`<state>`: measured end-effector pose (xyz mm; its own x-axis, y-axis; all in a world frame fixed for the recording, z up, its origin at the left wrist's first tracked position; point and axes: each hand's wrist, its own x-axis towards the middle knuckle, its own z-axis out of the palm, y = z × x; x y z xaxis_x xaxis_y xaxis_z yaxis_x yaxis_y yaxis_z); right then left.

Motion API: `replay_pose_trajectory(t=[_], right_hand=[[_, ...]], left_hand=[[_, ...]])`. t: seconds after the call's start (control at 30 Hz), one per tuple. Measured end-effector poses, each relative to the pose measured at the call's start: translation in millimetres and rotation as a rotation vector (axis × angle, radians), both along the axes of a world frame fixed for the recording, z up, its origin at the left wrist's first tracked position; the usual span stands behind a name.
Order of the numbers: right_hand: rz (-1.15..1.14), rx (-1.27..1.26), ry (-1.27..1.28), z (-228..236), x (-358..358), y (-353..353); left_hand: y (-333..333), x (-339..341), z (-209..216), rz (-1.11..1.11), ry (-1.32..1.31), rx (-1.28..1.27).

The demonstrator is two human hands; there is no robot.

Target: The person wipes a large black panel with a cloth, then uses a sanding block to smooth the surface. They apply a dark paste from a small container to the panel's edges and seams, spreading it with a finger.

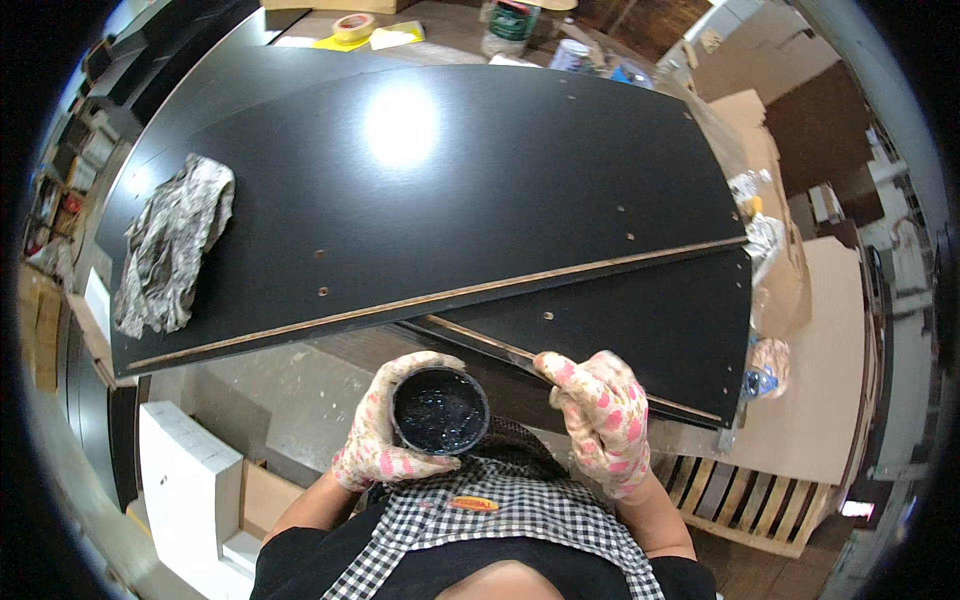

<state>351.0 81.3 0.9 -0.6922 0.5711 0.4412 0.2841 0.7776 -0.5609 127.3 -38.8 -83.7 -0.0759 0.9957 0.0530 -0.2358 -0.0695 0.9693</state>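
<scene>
My left hand (385, 420), in a white glove with pink flower print, is wrapped round a round black cup (440, 410). Dark, glossy liquid fills much of it. My right hand (605, 415), gloved the same way, is closed with its fingers curled in at the front edge of the lower black panel (640, 310). Whatever those fingers hold, if anything, is hidden. A larger black panel (480, 190) lies partly over the lower one, with a bare brown groove along its near edge and several small holes. On its left end rests a crumpled, stained cloth (175, 245).
Behind the panels are a tape roll (352, 28), a green can (508, 28) and a white tub (570, 55). Crumpled plastic (765, 240) and cardboard (810, 370) lie at the right. A slatted wooden pallet (750, 500) is low right; a white box (190, 490) stands low left.
</scene>
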Motion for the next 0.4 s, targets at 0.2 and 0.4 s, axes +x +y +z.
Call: replay_pose_trajectory(t=[0.2,0.4], right_hand=[[-0.047,-1.009,0.327,13,25,-36],[-0.400,-1.100,0.360,-3,61,-48]], left_hand=[[12,6,12,-0.067,0.044,0.067],[23,17,19,-0.135,0.013,0.182]])
